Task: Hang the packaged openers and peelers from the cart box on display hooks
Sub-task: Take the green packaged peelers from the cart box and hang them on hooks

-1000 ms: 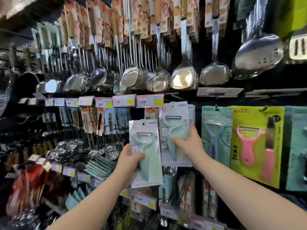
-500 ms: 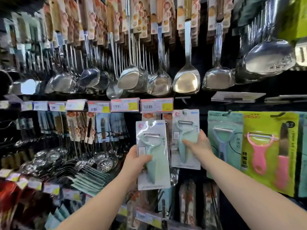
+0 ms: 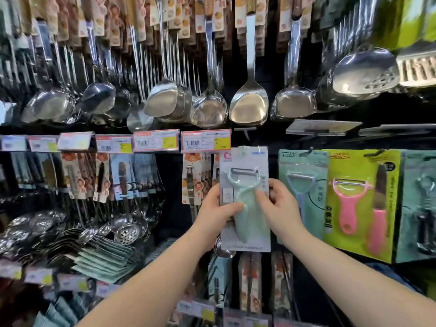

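Head view: one camera, looking at the display wall.
Price tag (image 3: 205,140): barcode and yellow patch; digits too blurred to read.
Green card (image 3: 361,206): Chinese characters, pink peeler.
Mint peeler card (image 3: 245,199): upright, below the price tag, held between both hands.
Left hand (image 3: 215,208): fingers clenched on the card's left edge.
Right hand (image 3: 279,206): fingers clenched on its right edge.

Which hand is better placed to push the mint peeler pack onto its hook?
Probably the right hand: it grips the mint peeler pack slightly higher than the left hand.
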`<control>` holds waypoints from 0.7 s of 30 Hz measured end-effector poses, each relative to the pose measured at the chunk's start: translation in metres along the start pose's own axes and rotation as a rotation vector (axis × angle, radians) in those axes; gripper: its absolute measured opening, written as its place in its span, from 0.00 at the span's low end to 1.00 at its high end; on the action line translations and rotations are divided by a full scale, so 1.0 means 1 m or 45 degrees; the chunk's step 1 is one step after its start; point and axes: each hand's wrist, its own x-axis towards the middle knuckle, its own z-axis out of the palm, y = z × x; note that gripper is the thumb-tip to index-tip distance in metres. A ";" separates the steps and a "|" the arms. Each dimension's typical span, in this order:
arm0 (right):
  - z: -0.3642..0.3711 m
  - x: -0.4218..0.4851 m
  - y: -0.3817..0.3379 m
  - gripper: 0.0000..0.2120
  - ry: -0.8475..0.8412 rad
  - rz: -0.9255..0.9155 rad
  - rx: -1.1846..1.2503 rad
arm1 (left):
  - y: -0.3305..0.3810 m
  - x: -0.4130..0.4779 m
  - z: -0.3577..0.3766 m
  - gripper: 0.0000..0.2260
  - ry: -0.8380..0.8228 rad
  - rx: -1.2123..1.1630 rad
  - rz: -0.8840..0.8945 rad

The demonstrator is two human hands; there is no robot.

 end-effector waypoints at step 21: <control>0.003 0.042 0.024 0.04 0.047 0.176 -0.176 | -0.008 0.029 0.013 0.19 0.151 0.046 -0.077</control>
